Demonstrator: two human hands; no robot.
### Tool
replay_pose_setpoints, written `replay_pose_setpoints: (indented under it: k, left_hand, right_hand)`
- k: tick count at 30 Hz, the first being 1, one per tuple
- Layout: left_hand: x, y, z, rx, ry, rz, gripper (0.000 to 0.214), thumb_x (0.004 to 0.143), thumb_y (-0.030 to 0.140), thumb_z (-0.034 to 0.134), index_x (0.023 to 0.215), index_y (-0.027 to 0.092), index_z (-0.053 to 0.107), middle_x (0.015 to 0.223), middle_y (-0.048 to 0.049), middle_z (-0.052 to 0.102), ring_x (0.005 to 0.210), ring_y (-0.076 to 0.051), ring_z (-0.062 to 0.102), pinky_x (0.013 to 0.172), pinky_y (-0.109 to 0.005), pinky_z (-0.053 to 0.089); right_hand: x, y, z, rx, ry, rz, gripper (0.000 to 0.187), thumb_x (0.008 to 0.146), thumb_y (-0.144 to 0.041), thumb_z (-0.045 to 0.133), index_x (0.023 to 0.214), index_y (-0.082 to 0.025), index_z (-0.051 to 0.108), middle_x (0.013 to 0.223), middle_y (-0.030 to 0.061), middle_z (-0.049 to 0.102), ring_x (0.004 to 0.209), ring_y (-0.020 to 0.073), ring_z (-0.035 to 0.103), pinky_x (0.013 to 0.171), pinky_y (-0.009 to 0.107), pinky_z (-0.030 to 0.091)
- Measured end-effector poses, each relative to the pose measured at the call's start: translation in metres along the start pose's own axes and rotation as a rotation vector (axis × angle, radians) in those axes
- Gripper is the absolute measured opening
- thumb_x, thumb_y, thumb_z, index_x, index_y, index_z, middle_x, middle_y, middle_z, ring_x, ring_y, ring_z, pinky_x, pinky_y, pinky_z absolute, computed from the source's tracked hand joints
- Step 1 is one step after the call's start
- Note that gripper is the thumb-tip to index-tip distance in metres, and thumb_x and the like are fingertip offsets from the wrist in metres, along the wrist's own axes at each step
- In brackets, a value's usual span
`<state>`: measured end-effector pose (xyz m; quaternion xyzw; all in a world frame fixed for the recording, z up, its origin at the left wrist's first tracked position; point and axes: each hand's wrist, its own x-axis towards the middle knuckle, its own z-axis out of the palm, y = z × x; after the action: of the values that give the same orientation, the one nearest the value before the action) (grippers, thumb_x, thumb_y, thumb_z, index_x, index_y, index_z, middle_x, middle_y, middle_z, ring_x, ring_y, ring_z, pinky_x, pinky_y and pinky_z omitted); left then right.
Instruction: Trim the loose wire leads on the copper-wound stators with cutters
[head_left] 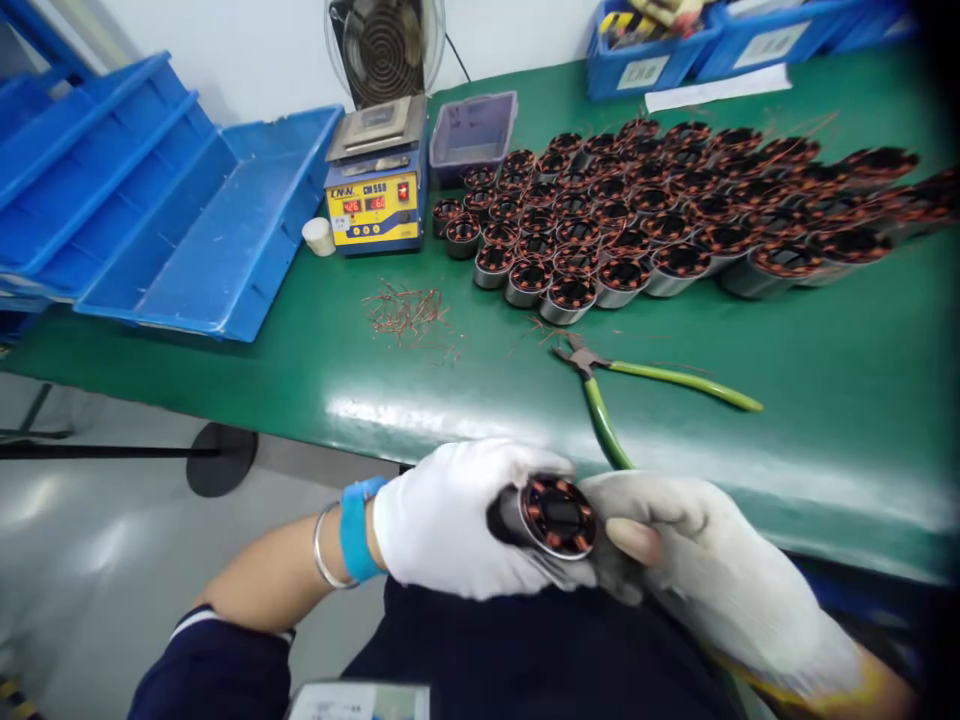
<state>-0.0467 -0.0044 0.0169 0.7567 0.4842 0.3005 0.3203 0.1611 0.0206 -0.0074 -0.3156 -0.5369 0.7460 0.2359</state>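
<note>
Before the glossy table [487, 385], the left hand [454, 525] clasps a copper-wound cylinder [559, 517]; right hand [716, 555], grip unclear.

The yellow front panel [379, 215] of the blue machine [421, 185] bears "CM 55" with an unclear last digit, beside a blurred brand name. Its red displays [363, 205] seem to show 426 and 260. Labels [643, 72] on the blue boxes [679, 58] and the badge's [360, 702] print are illegible.

White gloves [450, 525] (right yellow-cuffed), blue wristband [357, 535], silver bangle [321, 552], navy white-striped sleeve [217, 668].
</note>
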Motion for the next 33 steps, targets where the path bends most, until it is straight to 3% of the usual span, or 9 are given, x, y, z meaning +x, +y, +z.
replay_pose_setpoints:
  k: [5, 9, 11, 16, 20, 23, 25, 29, 33]
  left_hand:
    - [0.006, -0.010, 0.004, 0.346, 0.090, 0.449, 0.017, 0.097, 0.028, 0.049, 0.099, 0.025, 0.066, 0.107, -0.0068, 0.076, 0.098, -0.023, 0.071, 0.090, -0.040, 0.054]
    - [0.003, -0.020, 0.011, 0.280, 0.241, 0.331, 0.022, 0.092, 0.040, 0.063, 0.102, 0.021, 0.063, 0.100, -0.0085, 0.076, 0.085, -0.022, 0.071, 0.079, -0.037, 0.054]
    - [0.001, -0.026, 0.015, 0.234, 0.353, 0.319, 0.031, 0.088, 0.041, 0.070, 0.110, 0.020, 0.061, 0.101, -0.0100, 0.075, 0.088, -0.024, 0.072, 0.082, -0.038, 0.054]
    - [-0.002, -0.031, 0.016, 0.213, 0.295, 0.319, 0.031, 0.089, 0.044, 0.069, 0.109, 0.021, 0.062, 0.101, -0.0093, 0.076, 0.089, -0.024, 0.073, 0.082, -0.039, 0.054]
    - [-0.005, -0.038, 0.009, 0.192, 0.253, 0.272, 0.034, 0.084, 0.048, 0.075, 0.102, 0.022, 0.063, 0.097, -0.0074, 0.077, 0.084, -0.024, 0.074, 0.079, -0.038, 0.055]
    - [-0.007, -0.049, 0.002, 0.256, 0.323, 0.121, 0.042, 0.078, 0.051, 0.081, 0.102, 0.023, 0.063, 0.096, -0.0074, 0.076, 0.086, -0.026, 0.073, 0.080, -0.039, 0.057]
    - [-0.006, -0.055, -0.003, 0.335, 0.362, 0.001, 0.047, 0.074, 0.052, 0.083, 0.103, 0.021, 0.062, 0.096, -0.0083, 0.075, 0.089, -0.027, 0.073, 0.081, -0.041, 0.058]
    - [-0.001, -0.049, -0.012, 0.464, 0.430, -0.092, 0.073, 0.063, 0.059, 0.088, 0.116, 0.017, 0.059, 0.117, -0.0160, 0.070, 0.108, -0.033, 0.069, 0.092, -0.047, 0.058]
    - [0.012, -0.029, -0.020, 0.494, 0.405, -0.055, 0.070, 0.073, 0.056, 0.081, 0.125, 0.016, 0.057, 0.128, -0.0161, 0.067, 0.118, -0.032, 0.065, 0.102, -0.046, 0.054]
  right_hand:
    - [0.000, 0.009, 0.002, 0.094, 0.009, 0.040, 0.062, 0.087, -0.072, 0.054, 0.053, -0.021, 0.047, 0.041, 0.0007, 0.043, 0.035, 0.0137, 0.043, 0.037, 0.027, 0.033]
    - [-0.003, -0.003, -0.020, -0.769, 0.273, -0.291, 0.044, 0.093, -0.062, 0.056, 0.098, -0.020, 0.069, 0.090, 0.0138, 0.073, 0.079, 0.0278, 0.070, 0.064, 0.038, 0.056]
    - [-0.001, -0.010, -0.026, -1.158, 0.344, -0.530, 0.046, 0.094, -0.053, 0.058, 0.124, -0.019, 0.061, 0.118, 0.0187, 0.069, 0.109, 0.0351, 0.067, 0.088, 0.047, 0.056]
    - [0.014, -0.016, -0.022, -1.502, 0.162, -0.869, 0.016, 0.098, -0.013, 0.046, 0.102, -0.018, 0.061, 0.087, 0.0075, 0.072, 0.091, 0.0265, 0.071, 0.084, 0.041, 0.057]
    - [0.013, -0.014, -0.039, -1.486, 0.139, -0.809, 0.023, 0.101, -0.018, 0.044, 0.089, -0.021, 0.063, 0.080, 0.0045, 0.071, 0.087, 0.0217, 0.071, 0.075, 0.033, 0.056]
    - [0.006, -0.011, -0.065, -1.509, 0.303, -0.689, 0.023, 0.103, -0.023, 0.043, 0.092, -0.023, 0.064, 0.091, 0.0043, 0.073, 0.082, 0.0167, 0.069, 0.074, 0.028, 0.055]
    - [0.005, -0.007, -0.078, -1.577, 0.456, -0.558, 0.023, 0.101, -0.034, 0.046, 0.106, -0.021, 0.064, 0.110, 0.0115, 0.070, 0.097, 0.0224, 0.068, 0.081, 0.033, 0.056]
    - [0.011, 0.009, -0.082, -1.834, 0.532, -0.276, 0.079, 0.083, -0.065, 0.047, 0.130, -0.002, 0.055, 0.141, 0.0366, 0.044, 0.127, 0.0506, 0.048, 0.089, 0.060, 0.051]
    - [0.012, 0.020, -0.085, -1.918, 0.476, -0.225, 0.073, 0.083, -0.062, 0.044, 0.130, -0.006, 0.055, 0.140, 0.0330, 0.044, 0.126, 0.0496, 0.047, 0.089, 0.059, 0.050]
